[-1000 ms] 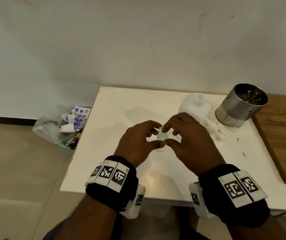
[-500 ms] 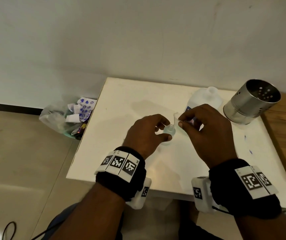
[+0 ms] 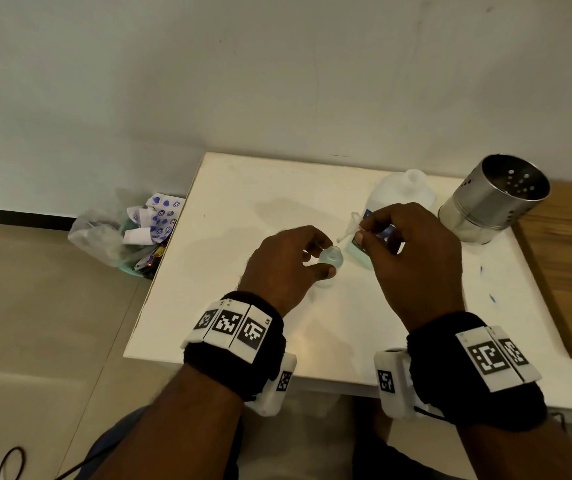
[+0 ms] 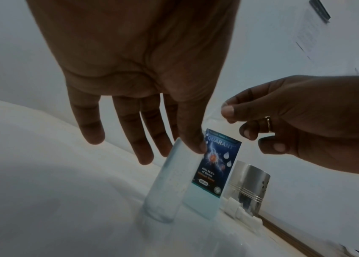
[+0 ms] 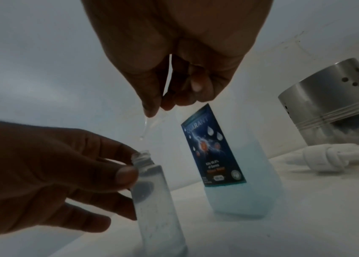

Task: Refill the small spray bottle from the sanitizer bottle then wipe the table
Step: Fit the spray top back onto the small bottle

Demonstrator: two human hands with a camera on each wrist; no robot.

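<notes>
Steadying comes first: our left hand point(image 3: 286, 263) pinches the small clear plastic spray bottle point(image 5: 154, 194) near its threaded neck, thumb on one side and fingers on the other, so that it stands upright on the white worktop point(image 3: 243, 188) with its open mouth facing up. It already holds some pale liquid, and we judge the grip is there to stop so light a thing from tipping. Just right of it and above the mouth, our right hand point(image 3: 412, 258) pinches a small clear plastic funnel point(image 3: 348, 230) between thumb and forefinger, spout down (presumably kept close for pouring through). Behind stands the large translucent sanitizer bottle with the blue label point(image 4: 215, 161), uncapped and within easy reach, part full of bluish liquid. Its white pump head point(image 5: 319, 160) lies on the worktop beside it, before a tilted perforated steel cylinder point(image 3: 496, 197).
</notes>
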